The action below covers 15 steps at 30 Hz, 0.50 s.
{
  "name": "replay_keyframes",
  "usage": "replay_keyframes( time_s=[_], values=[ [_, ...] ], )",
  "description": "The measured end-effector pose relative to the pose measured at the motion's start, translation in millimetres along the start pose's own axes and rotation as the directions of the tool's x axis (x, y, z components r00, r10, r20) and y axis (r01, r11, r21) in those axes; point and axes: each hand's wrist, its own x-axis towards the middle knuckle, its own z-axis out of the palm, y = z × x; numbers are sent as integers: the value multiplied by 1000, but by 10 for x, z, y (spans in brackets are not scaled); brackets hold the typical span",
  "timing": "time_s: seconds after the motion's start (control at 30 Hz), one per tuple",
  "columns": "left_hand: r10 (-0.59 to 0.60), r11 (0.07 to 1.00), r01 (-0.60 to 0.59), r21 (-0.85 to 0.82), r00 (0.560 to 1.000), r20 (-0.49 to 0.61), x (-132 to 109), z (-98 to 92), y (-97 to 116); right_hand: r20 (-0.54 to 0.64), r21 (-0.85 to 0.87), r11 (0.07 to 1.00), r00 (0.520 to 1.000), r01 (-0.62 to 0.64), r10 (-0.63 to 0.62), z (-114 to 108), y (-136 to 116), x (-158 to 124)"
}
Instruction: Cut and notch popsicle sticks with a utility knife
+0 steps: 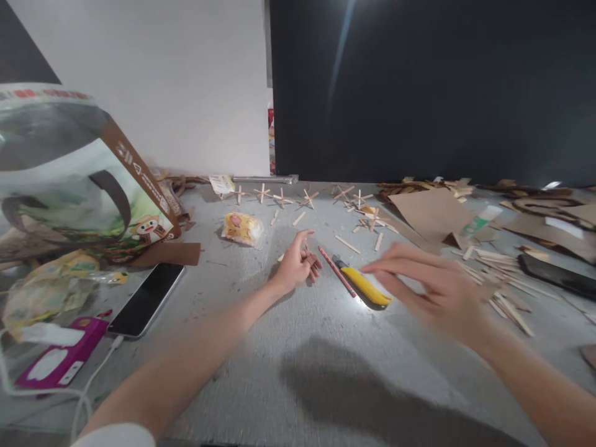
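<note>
My left hand (298,264) rests at the middle of the grey table, palm turned sideways. Its thumb points away from the loosely bent fingers, and nothing shows in it. A red patterned pencil (337,272) lies just right of those fingertips. Beside the pencil is a yellow utility knife (367,287) with a dark front end. Blurred by motion, my right hand (426,288) hovers just right of the knife, fingers stretched toward it, with no object visible in them. Beyond both hands stand or lie several small crosses of wooden sticks (308,198).
A yellow wrapped packet (241,228) sits left of centre. A phone (148,299) with a cable, a purple case (65,354) and a large printed bag (84,192) occupy the left. Loose wooden sticks (512,304), cardboard (433,214) and a dark object (559,276) lie on the right.
</note>
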Motion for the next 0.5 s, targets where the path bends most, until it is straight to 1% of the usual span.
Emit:
replay_keyframes(
  time_s=[0.03, 0.1, 0.13, 0.17, 0.23, 0.3, 0.4, 0.5],
  values=[
    [16, 998, -17, 53, 1000, 14, -17, 10, 9, 57, -14, 1000, 998, -24, 24, 86, 92, 21],
    [61, 983, -71, 168, 996, 68, -64, 36, 43, 165, -110, 988, 978, -109, 127, 294, 309, 15],
    [80, 968, -103, 228, 991, 108, -93, 51, 66, 183, -195, 967, 962, -167, 203, 398, 418, -15],
    [91, 954, -127, 273, 986, 139, -124, 66, 90, 207, -265, 946, 947, -188, 246, 490, 517, -59],
    [85, 942, -127, 312, 986, 146, -184, 96, 133, 266, -334, 922, 919, -196, 292, 616, 659, -169],
    [26, 954, -76, 290, 985, 172, -229, 123, 159, 300, -377, 900, 891, -218, 341, 658, 723, -263],
    [-35, 970, -12, 243, 982, 188, -261, 150, 169, 350, -408, 884, 855, -229, 383, 626, 739, -333],
    [-73, 971, 29, 237, 981, 178, -275, 159, 182, 343, -400, 875, 840, -274, 420, 590, 765, -356]
  ],
)
